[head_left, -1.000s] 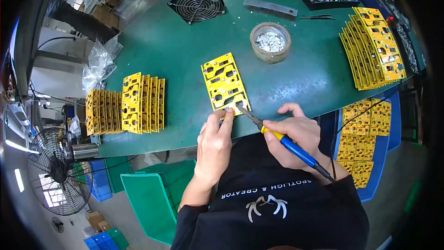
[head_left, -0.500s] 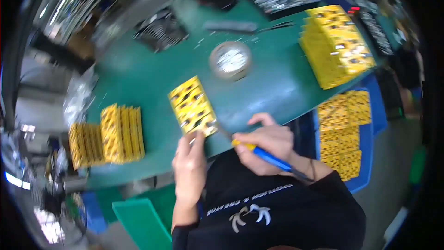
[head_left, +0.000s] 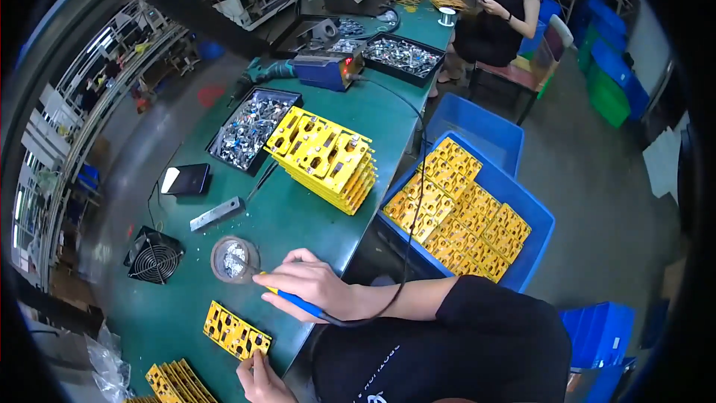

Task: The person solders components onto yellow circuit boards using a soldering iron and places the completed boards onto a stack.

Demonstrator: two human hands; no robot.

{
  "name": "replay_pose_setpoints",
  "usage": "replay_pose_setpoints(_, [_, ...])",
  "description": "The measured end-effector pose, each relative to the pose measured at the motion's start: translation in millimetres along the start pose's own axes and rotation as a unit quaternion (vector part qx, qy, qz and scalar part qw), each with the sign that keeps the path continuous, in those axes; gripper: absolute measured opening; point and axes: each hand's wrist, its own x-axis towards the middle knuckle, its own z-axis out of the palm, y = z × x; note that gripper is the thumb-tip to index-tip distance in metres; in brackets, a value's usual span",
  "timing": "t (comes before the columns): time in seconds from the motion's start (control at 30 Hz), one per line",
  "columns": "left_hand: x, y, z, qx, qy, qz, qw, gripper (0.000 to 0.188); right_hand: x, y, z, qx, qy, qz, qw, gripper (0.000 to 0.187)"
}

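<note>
My right hand (head_left: 317, 287) is closed round the blue and yellow handle of a soldering iron (head_left: 298, 304). Its tip reaches into a round dish (head_left: 217, 261) of silvery material; the exact contact is hard to see. Down near the table's front edge, my left hand (head_left: 261, 382) pinches one end of a yellow circuit board panel (head_left: 233, 333) with dark cutouts. That panel lies on the green table, just below the dish. A cord runs from the iron past my right forearm toward a blue soldering station (head_left: 322, 71) with a red display.
Yellow panels stand stacked (head_left: 317, 148) beyond the dish, with more at lower left (head_left: 179, 382). Small parts fill black trays (head_left: 289, 95). A metal bar (head_left: 216, 214) and a fan (head_left: 154, 255) lie leftward. A blue bin (head_left: 543, 242) holds panels at right; another person (head_left: 501, 22) sits beyond.
The view has swung to the right. My right hand has moved the soldering iron from the panel's edge to the dish. My left hand still holds the panel's end.
</note>
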Motion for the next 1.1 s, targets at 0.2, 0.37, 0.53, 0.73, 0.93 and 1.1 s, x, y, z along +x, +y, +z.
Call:
replay_pose_setpoints(0.2, [6.2, 5.7, -6.1, 0.029, -0.004, -0.010, 1.000, 0.021, -7.0, 6.1, 11.1, 0.012, 0.023, -0.010, 1.000, 0.035])
replay_pose_setpoints(0.37, [6.0, 2.9, -5.4, 0.030, 0.014, 0.012, 0.999, 0.020, -9.7, 6.0, 12.7, 0.022, 0.013, 0.000, 1.000, 0.033])
replay_pose_setpoints(0.53, [7.6, 4.0, -5.3, 0.002, 0.081, 0.068, 0.994, 0.021, -14.3, 2.7, 12.1, 0.046, 0.008, 0.007, 0.999, 0.031])
replay_pose_setpoints(0.73, [10.7, 14.9, -16.5, -0.007, 0.075, 0.031, 0.997, 0.018, -19.4, -4.5, 11.9, 0.088, 0.016, 0.003, 0.996, 0.027])
replay_pose_setpoints(0.93, [2.8, 4.4, -19.0, -0.006, 0.081, 0.022, 0.996, 0.018, -25.4, -12.9, 13.6, 0.118, 0.003, 0.006, 0.993, 0.024])
replay_pose_setpoints(1.1, [-7.1, 5.8, -11.3, -0.106, 0.125, -0.058, 0.985, 0.013, -24.2, -19.9, 9.0, 0.171, -0.017, 0.002, 0.985, 0.023])
